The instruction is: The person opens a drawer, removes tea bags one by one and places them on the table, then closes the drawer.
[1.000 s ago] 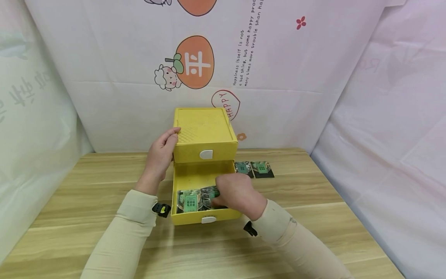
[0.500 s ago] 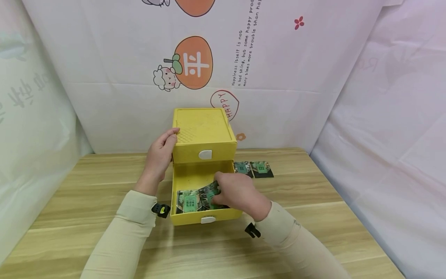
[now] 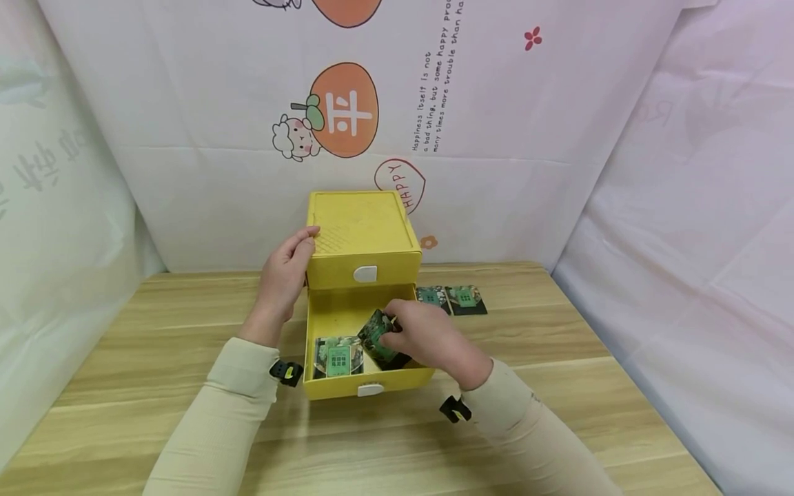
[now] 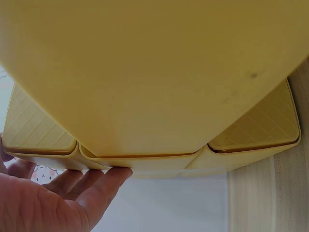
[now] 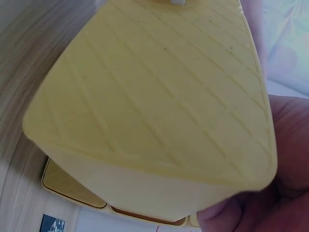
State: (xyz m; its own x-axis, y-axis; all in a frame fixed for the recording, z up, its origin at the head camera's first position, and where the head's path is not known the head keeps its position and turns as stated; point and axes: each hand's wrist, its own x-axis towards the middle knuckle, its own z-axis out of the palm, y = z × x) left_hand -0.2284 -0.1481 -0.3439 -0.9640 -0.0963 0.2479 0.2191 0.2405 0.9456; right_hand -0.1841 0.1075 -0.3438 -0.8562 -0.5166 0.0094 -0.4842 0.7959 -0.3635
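The right hand (image 3: 428, 337) was pinching a card (image 3: 380, 339) in the pulled-out drawer (image 3: 335, 310), near a second card (image 3: 338, 358); the left hand (image 3: 284, 275), fingers almost straight, touched the yellow box (image 3: 362, 224).

Yellow drawer unit (image 3: 366, 220) w/ crosshatch (white tabs (image 3: 365, 274)), dk green/blk packets (image 3: 375, 336), lt wood-grain table (image 3: 347, 444), beige sleeves (image 3: 211, 413)

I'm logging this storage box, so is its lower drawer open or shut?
Open. The lower drawer juts forward from the yellow box, exposing one printed square inside; the right hand grips a second square.
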